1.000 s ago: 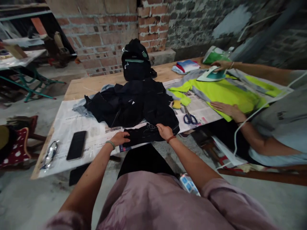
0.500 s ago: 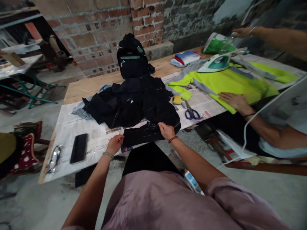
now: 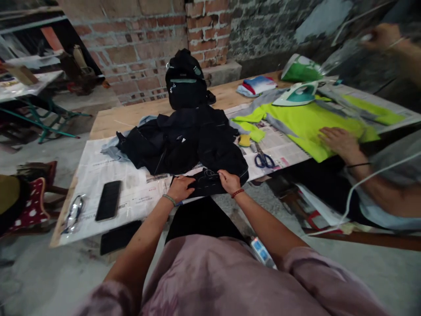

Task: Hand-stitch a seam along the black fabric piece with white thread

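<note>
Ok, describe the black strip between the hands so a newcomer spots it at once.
On the wooden table, a heap of dark cloth lies before the black backpack. At the heap's near side, the black strip runs from left hand to right hand. White loops and dashes distinguish it from the plainer heap.

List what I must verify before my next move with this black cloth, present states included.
1. Left hand touching the black cloth: ok, at its left end.
2. Right hand holding the black cloth: ok, thumb on top.
3. Firmness of the left grip: cannot tell.
4. Dark garment behind it lying smooth: not ok, rumpled.
5. Scissors apart from the black cloth: ok, to its right.
6. Phone apart from it: ok.
</note>
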Available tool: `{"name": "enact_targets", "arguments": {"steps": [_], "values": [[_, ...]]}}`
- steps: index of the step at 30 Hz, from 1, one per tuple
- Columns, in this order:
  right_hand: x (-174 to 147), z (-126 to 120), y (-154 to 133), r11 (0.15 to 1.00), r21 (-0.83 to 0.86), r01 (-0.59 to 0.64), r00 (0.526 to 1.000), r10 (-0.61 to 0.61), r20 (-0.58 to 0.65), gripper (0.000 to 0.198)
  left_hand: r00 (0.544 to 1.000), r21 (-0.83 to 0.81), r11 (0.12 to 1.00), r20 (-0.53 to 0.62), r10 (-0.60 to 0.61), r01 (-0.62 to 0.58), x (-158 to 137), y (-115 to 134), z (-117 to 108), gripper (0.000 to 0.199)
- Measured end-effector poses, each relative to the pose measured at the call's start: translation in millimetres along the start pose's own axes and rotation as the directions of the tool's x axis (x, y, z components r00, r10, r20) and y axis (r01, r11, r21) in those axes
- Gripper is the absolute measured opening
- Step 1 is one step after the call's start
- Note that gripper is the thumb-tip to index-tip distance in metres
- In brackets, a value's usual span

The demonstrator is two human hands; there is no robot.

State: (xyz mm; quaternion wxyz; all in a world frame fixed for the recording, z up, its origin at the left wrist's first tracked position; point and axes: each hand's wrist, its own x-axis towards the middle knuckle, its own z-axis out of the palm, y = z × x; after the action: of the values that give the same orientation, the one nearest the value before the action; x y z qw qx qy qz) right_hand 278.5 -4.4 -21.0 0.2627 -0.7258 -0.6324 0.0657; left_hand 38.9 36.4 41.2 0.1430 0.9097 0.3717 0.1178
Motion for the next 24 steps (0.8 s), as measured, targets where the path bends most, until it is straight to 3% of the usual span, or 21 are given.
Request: {"name": "enact_targets", "arguments": {"steps": [3,7,11,15,19,24], "values": [[-0.4,-1.1,-0.8,1.0,-0.01,0.003,1.0,-0.003,0.009,0.033,0.996,0.096,0.995,0.077,-0.033,0.026,5.9,2.0,7.5,0.035],[-0.7,-1.0,-0.8,1.0,0.007,-0.004,1.0,0.004,0.003,0.032,0.995,0.132,0.99,0.089,-0.052,0.04,2.3,-2.9,6.0,0.011],[-1.0,0.4,0.1,0.999,0.037,-0.002,1.0,0.003,-0.02,0.031,0.998,-0.075,0.995,0.02,-0.058,0.059,-11.0,-13.3,5.6,0.01],[-2.1,1.6,0.8,0.997,0.073,-0.013,1.0,0.015,-0.027,0.032,0.979,-0.301,0.94,-0.071,-0.189,0.16,-27.1,-18.5,18.2,0.014],[1.3,-1.7,3.5,0.972,0.235,-0.015,0.999,0.022,-0.027,0.032,0.958,-0.327,0.93,-0.167,-0.235,0.171,-36.9,-18.0,33.4,0.014],[17.6,-21.3,-1.5,0.852,0.509,-0.119,0.993,0.108,0.051,0.033,0.952,-0.371,0.924,-0.237,-0.192,0.094,-40.4,-19.4,40.6,0.014]]}}
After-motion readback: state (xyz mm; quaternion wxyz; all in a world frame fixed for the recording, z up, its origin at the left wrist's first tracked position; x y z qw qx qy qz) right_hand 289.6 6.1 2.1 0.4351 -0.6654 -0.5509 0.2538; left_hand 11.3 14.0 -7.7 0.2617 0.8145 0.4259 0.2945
